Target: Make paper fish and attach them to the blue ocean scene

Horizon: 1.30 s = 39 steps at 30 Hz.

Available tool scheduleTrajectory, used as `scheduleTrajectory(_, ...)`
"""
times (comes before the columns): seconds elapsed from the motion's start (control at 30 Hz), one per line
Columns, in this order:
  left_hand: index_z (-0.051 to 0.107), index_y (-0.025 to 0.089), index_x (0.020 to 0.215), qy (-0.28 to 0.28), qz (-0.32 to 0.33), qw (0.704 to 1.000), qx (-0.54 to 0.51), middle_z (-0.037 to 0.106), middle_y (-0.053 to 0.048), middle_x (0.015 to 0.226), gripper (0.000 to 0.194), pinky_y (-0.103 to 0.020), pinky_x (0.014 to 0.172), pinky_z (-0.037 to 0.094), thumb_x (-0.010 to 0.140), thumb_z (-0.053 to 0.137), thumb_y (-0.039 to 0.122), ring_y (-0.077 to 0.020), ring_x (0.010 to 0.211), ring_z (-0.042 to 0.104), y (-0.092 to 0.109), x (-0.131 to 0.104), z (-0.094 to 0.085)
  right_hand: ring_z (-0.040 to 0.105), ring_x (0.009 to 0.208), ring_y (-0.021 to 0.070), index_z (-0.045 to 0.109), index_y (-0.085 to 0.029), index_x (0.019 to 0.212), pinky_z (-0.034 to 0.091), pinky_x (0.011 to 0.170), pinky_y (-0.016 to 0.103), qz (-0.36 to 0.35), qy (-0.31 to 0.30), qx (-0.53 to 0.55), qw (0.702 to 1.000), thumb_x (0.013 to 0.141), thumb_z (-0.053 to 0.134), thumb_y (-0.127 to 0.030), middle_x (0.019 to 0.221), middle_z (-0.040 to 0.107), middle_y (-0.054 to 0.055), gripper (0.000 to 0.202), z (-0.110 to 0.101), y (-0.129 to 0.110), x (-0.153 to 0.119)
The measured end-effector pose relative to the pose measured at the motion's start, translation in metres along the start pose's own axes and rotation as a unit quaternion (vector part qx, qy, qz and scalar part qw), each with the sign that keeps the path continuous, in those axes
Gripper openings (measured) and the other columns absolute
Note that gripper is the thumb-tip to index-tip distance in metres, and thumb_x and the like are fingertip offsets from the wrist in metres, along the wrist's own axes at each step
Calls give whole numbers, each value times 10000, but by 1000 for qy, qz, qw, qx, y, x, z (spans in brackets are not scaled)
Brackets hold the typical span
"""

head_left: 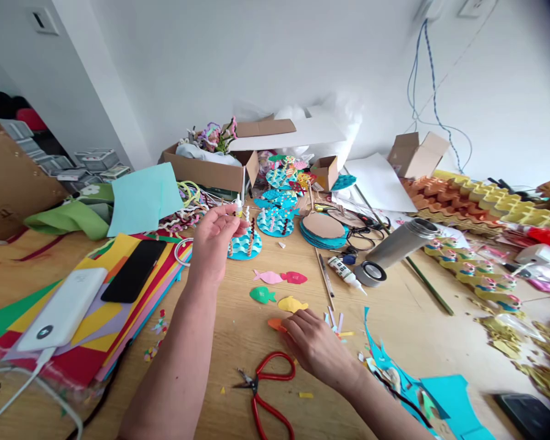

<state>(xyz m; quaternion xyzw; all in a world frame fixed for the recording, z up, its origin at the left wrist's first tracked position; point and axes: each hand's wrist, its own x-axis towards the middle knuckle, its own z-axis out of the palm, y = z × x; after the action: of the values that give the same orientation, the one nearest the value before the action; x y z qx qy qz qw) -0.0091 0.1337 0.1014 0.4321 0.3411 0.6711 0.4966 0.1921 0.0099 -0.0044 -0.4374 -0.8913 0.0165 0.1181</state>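
Note:
My left hand [217,235] is raised over the table, its fingers closed around a small bottle [239,209] with a white tip and a yellowish label. Just behind it stands a blue wavy disc [246,247] with striped twisted sticks. My right hand [315,343] is low on the table, fingers together on an orange paper fish [275,324], whose tail end they hide. Beyond it lie flat fish cutouts: yellow [291,304], green [262,295], pink [268,277] and red [294,278]. Red-handled scissors [275,384] lie open-bladed near my right wrist.
Coloured sheets [132,263] bear a phone [134,271] and a white power bank [64,308] at left. To the right are a white glue bottle [344,271], a steel flask [401,243] and blue scraps [449,397]. Behind stand decorated discs [275,223] and a cardboard box [206,171].

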Motion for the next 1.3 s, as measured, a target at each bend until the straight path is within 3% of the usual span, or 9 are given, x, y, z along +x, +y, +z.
scheduleTrajectory(0.07,630,149,917,1,-1,1000,2,684,-7,661,268,-265,652,493,669,693,228,-131,649,637,-1,0,0,539,672,183,586,-178,826,375,618,300,29,11,20,999,932,393,-196,711,612,51,221,1,3,2)
scheduleTrajectory(0.17,628,150,919,5,-10,1000,6,683,-6,664,289,-269,653,493,658,704,250,-131,643,636,-2,1,-1,569,643,170,603,-179,815,370,581,275,143,22,93,985,923,387,-213,700,639,50,244,-2,9,9)
scheduleTrajectory(0.27,627,150,924,0,-17,1000,17,680,-6,670,288,-267,654,489,670,698,264,-131,643,633,-2,1,-1,584,598,153,611,-185,788,382,561,253,265,26,213,940,902,409,-273,676,665,29,248,-9,13,18)
scheduleTrajectory(0.37,634,151,899,-32,-34,998,41,682,-15,701,260,-257,652,485,693,690,299,-125,636,623,-4,0,-2,582,572,154,608,-183,714,392,543,249,310,38,302,901,865,443,-319,628,662,20,262,-18,18,28)
scheduleTrajectory(0.57,664,169,820,-196,-62,956,211,678,-39,776,215,-276,667,479,708,681,352,-162,708,617,-17,-2,-4,569,553,144,581,-181,674,387,513,237,295,69,385,872,827,479,-358,600,637,11,256,-42,22,51)
scheduleTrajectory(0.77,655,182,751,-282,-61,896,338,674,-41,754,177,-285,662,452,705,667,353,-189,722,605,-29,-4,-6,561,556,149,607,-177,675,393,529,245,254,81,362,893,818,487,-322,614,660,24,237,-71,20,80)
scheduleTrajectory(0.93,624,180,685,-271,-66,904,326,613,-11,661,142,-264,602,418,711,634,319,-163,642,555,-32,0,-10,585,576,159,610,-182,696,406,532,248,229,99,374,893,828,494,-371,626,654,24,258,-73,23,100)
scheduleTrajectory(1.1,607,169,643,-210,-83,933,279,568,14,603,170,-238,557,372,671,666,326,-132,588,503,-33,6,-14,614,605,179,608,-174,846,432,547,269,232,128,439,859,789,546,-463,664,670,38,301,-64,29,115)
scheduleTrajectory(1.3,597,160,653,-162,-95,952,242,575,22,569,238,-216,508,363,651,687,380,-114,535,509,-39,12,-22,547,523,142,608,-174,682,392,496,250,251,154,474,830,639,679,-410,566,632,1,250,-54,29,134)
